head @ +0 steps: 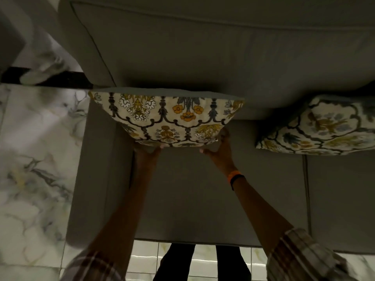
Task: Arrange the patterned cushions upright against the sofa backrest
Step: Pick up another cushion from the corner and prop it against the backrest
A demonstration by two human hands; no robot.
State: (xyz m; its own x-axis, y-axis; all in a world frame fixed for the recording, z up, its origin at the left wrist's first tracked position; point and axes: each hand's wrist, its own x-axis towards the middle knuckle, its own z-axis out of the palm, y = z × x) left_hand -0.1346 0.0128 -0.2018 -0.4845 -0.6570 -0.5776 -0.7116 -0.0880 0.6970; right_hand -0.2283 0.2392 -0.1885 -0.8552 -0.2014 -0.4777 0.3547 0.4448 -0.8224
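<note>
Left grip (149,150): my left hand closes on the lower edge of the near patterned cushion, near its left corner; the fingers are mostly tucked under the fabric, so I cannot see how far they curl.
Right grip (220,148): my right hand holds the same lower edge near its right corner, thumb side up against the cushion face.
Near patterned cushion (166,118): directly above both grips, held between them, its top edge against the sofa backrest, its flowered cream face tilted toward me; whether its lower edge touches the seat I cannot tell.
Second patterned cushion (322,126): well to the right of my right grip, leaning on the backrest with its lower edge on the seat, cut off by the picture's edge.
Sofa backrest (203,57): grey, beyond both grips, behind the two cushions.
Sofa seat (192,199): grey, below my forearms, with a seam to the right of my right arm.
Wristbands (234,178): one orange and one black band on my right wrist, just below that grip.
Sleeves (300,254): checked fabric on both arms, at the bottom of the view.
Floor (34,159): pale marbled tile, left of my left grip.
</note>
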